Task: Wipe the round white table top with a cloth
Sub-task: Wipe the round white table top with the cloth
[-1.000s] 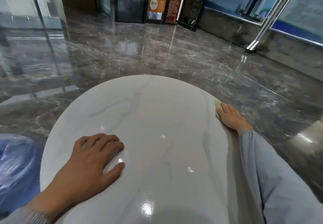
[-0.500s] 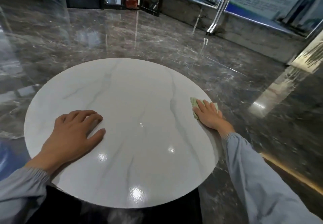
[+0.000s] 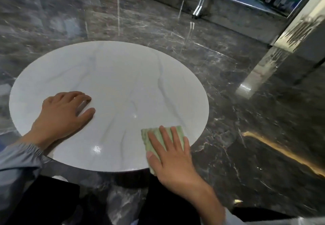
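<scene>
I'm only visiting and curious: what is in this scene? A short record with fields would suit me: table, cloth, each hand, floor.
table: round white table top, glossy, with grey veins
cloth: green cloth, at the table's near right edge
right hand: right hand pressing flat on the cloth, fingers straight
left hand: left hand resting on the table, holding nothing
floor: dark marble floor

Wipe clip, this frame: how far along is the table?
Done: over the last second the cloth swept along the right rim toward the near edge. In hand: the right hand presses it flat there. Remaining, apparently: the table top across its middle and left, where the left hand rests; no dirt shows either way.
</scene>
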A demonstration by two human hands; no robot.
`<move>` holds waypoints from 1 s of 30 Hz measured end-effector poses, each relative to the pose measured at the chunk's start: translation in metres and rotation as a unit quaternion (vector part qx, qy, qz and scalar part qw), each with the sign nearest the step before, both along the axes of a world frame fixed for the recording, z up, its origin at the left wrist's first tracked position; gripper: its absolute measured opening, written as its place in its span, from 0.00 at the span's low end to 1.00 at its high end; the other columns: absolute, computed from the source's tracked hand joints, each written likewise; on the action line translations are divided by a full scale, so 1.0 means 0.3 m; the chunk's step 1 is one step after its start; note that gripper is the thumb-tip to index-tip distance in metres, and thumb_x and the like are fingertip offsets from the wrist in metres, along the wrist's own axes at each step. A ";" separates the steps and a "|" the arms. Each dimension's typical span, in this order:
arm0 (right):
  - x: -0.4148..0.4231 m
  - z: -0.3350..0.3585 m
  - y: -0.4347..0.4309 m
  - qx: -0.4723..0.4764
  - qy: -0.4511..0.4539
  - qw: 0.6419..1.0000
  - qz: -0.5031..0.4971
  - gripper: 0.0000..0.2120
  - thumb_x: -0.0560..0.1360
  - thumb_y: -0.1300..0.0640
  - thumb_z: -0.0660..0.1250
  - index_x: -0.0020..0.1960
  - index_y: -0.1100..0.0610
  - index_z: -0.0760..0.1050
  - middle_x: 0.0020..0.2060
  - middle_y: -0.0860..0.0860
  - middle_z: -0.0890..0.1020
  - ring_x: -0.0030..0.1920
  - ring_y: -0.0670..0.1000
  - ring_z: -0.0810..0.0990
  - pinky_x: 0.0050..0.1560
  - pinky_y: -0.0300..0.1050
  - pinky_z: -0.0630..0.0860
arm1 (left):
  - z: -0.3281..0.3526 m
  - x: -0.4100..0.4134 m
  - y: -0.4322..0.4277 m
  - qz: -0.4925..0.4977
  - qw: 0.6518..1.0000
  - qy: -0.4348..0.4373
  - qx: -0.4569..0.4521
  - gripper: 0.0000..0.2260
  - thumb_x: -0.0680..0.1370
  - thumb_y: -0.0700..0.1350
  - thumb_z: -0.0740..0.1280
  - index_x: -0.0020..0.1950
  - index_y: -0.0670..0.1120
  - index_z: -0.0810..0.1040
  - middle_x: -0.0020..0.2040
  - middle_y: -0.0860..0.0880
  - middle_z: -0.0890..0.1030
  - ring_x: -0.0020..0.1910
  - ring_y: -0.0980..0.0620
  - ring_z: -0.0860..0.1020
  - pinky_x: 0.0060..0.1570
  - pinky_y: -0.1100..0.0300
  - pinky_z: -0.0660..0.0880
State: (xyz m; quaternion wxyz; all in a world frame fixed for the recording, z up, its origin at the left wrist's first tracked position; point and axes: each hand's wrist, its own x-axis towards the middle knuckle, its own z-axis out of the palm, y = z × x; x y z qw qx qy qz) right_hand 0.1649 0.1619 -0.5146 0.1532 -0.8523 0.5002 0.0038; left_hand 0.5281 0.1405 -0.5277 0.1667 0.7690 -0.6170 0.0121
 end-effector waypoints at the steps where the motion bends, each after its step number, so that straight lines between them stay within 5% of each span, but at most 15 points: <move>1: 0.042 -0.014 0.053 -0.020 -0.006 1.000 0.023 0.28 0.85 0.36 0.46 0.82 0.33 0.41 0.82 0.40 0.33 0.79 0.49 0.25 0.77 0.60 0.27 | 0.000 0.000 -0.001 -0.001 1.000 -0.001 0.002 0.29 0.76 0.72 0.53 0.68 0.59 0.76 0.72 0.53 0.76 0.71 0.41 0.73 0.68 0.38 0.68; 5: 0.188 -0.071 0.194 -0.109 0.017 0.990 0.093 0.29 0.82 0.36 0.54 0.81 0.39 0.61 0.83 0.50 0.61 0.82 0.60 0.56 0.74 0.64 0.48 | -0.001 0.001 -0.001 -0.007 1.000 -0.003 0.004 0.28 0.76 0.72 0.54 0.68 0.59 0.76 0.71 0.52 0.77 0.70 0.40 0.74 0.67 0.38 0.69; 8: 0.227 -0.088 0.201 -0.132 0.007 0.989 0.070 0.26 0.83 0.36 0.52 0.80 0.38 0.63 0.81 0.49 0.66 0.81 0.58 0.62 0.73 0.62 0.53 | 0.000 0.003 0.002 -0.007 1.000 0.000 0.001 0.28 0.76 0.72 0.54 0.68 0.59 0.77 0.71 0.53 0.77 0.70 0.41 0.74 0.67 0.39 0.69; 10: 0.208 -0.075 0.178 -0.115 0.003 0.991 0.066 0.25 0.84 0.37 0.51 0.80 0.37 0.62 0.81 0.46 0.64 0.82 0.54 0.59 0.75 0.59 0.52 | 0.003 0.003 0.002 -0.011 1.000 0.000 -0.004 0.29 0.76 0.72 0.54 0.68 0.59 0.77 0.71 0.53 0.78 0.70 0.41 0.74 0.67 0.39 0.70; 14: 0.127 -0.026 0.073 -0.031 -0.013 0.998 0.062 0.26 0.85 0.36 0.46 0.82 0.32 0.46 0.83 0.38 0.41 0.82 0.45 0.33 0.80 0.52 0.31 | 0.002 0.005 0.004 -0.016 1.000 -0.006 -0.002 0.28 0.77 0.71 0.54 0.68 0.58 0.77 0.71 0.53 0.78 0.70 0.42 0.74 0.67 0.39 0.69; 30: 0.050 0.042 -0.893 0.015 0.056 0.993 -0.100 0.28 0.85 0.37 0.44 0.84 0.37 0.44 0.85 0.44 0.44 0.84 0.54 0.39 0.80 0.64 0.40 | -0.025 0.012 0.004 -0.007 1.000 0.003 -0.006 0.27 0.77 0.70 0.54 0.68 0.59 0.78 0.70 0.55 0.78 0.69 0.44 0.76 0.68 0.41 0.69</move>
